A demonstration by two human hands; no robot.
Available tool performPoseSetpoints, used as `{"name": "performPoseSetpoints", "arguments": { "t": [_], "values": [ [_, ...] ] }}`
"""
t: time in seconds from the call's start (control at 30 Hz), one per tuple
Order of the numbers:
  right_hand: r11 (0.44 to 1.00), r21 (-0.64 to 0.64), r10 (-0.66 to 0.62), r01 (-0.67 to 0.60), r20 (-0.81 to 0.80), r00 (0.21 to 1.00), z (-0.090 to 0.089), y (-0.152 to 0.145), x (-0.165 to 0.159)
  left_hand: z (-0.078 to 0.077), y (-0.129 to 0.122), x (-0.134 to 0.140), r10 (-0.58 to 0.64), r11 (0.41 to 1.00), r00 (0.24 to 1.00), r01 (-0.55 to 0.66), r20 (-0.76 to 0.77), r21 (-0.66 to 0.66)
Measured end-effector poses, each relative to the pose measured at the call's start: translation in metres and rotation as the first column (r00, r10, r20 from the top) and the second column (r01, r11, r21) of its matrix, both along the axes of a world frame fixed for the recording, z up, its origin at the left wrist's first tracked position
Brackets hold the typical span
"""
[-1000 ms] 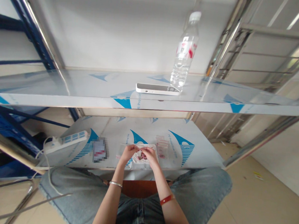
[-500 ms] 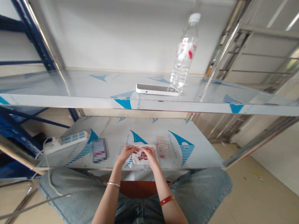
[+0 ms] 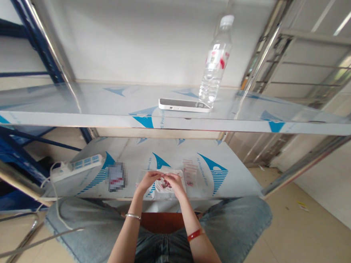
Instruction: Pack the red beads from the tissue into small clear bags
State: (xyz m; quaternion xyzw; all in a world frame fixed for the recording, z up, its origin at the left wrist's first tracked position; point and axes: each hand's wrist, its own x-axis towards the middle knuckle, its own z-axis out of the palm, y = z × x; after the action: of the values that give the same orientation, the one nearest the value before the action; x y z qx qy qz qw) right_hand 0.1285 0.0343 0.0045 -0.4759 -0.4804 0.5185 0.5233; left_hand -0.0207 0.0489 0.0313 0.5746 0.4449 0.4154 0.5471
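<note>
My left hand (image 3: 148, 181) and my right hand (image 3: 174, 182) meet fingertip to fingertip above a white box (image 3: 164, 195) on the lower shelf. Both are closed in a pinch; whatever lies between the fingertips is too small to make out. Small dark red pieces (image 3: 166, 183) lie in the box on white lining, partly covered by my right hand. Beside the box, to the right, are clear plastic bags (image 3: 190, 170) with pinkish stripes and red bits in them. Another clear bag edge (image 3: 140, 176) shows just left of my left hand.
A blurred-out dark rectangular item (image 3: 117, 177) and a white power strip (image 3: 83, 164) with its cable lie to the left. Overhead, the upper shelf (image 3: 105, 102) carries a white-edged phone (image 3: 183, 105) and a water bottle (image 3: 215, 62). My knees flank the lower shelf's front edge.
The fingers of both hands have shifted slightly, with the fingertips drawn closer together and my right hand covering more of the red pieces. The box and bags stay put.
</note>
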Motion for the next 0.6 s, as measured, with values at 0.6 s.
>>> {"name": "performPoseSetpoints", "arguments": {
  "t": [0.6],
  "values": [
    [0.998, -0.060, 0.037, -0.038, -0.007, 0.999, 0.012, -0.003, -0.004, -0.010, 0.004, -0.003, 0.050, 0.999, 0.999, -0.051, 0.015, 0.010]
  ]
}}
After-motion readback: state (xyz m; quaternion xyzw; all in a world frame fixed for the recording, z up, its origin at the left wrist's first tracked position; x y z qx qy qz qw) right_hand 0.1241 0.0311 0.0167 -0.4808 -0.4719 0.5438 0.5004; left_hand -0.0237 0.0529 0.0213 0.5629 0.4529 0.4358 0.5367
